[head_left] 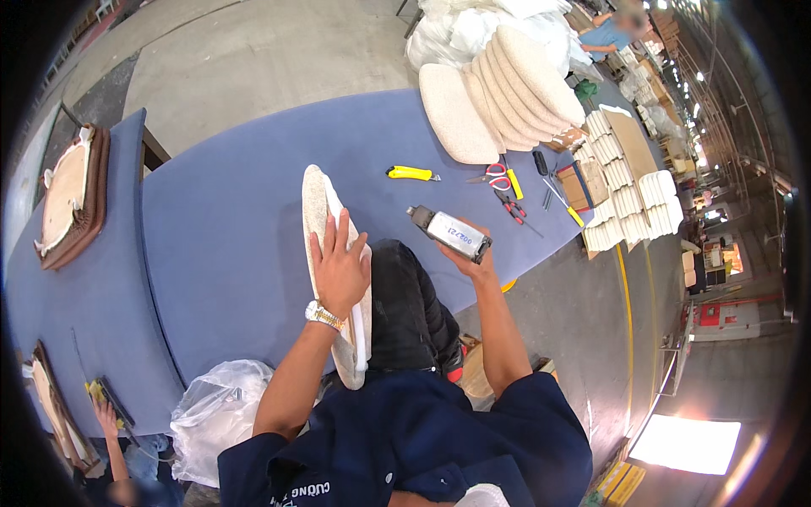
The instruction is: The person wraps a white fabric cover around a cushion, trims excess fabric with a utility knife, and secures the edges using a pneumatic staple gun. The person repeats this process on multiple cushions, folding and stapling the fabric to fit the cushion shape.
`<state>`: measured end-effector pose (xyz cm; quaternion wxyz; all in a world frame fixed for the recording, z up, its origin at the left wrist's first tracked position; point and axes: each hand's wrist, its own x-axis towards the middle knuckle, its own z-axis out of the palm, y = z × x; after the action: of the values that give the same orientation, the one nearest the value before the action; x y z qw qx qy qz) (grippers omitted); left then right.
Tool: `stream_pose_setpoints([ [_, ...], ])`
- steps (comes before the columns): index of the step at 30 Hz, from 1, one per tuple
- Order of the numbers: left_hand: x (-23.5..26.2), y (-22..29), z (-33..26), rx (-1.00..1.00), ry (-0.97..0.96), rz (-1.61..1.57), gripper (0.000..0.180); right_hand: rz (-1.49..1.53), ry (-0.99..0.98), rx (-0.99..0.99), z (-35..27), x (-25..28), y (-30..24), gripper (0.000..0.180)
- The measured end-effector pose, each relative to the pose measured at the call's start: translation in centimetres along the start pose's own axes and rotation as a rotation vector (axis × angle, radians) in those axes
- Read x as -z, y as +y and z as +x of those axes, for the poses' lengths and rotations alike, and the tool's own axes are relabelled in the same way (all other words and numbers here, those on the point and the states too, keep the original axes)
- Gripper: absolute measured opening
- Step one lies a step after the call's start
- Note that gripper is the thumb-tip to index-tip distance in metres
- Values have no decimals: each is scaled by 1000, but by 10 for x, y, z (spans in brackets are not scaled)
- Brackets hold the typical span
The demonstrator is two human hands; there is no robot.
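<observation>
My left hand (338, 262) grips a beige padded seat cushion (314, 198), its fingers spread over the edge. Tilted on its side, the cushion rests against my lap at the table's near side, and a white fabric strip runs along it. In my right hand (479, 258) is a staple gun (456, 234) with a pale label on its body; it is raised to the right of the cushion, apart from it. The fingers round its handle are partly hidden.
A blue padded table (228, 211) carries a yellow utility knife (410, 173), red-handled scissors (498, 176), pliers (510, 205) and several beige seat pads (460, 114). Brown upholstered pieces (80, 198) lie on the left table. A co-worker's hand (106, 416) holds a tool at lower left.
</observation>
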<state>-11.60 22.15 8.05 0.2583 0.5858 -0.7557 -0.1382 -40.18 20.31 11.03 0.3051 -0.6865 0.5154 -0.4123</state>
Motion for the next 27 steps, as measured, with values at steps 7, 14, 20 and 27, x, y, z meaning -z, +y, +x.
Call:
stream_pose_setpoints([
  [7,12,-29,-9,31,43,-13,37,67,-32,105,11,-19,-30,34],
  [14,17,-40,-17,69,108,-64,34,37,19,157,10,-27,-35,33],
  [20,13,-33,-15,48,104,-41,31,143,-12,84,2,-21,-22,36],
  [27,13,-23,-12,66,144,-42,48,-199,123,-105,-7,-17,52,47],
])
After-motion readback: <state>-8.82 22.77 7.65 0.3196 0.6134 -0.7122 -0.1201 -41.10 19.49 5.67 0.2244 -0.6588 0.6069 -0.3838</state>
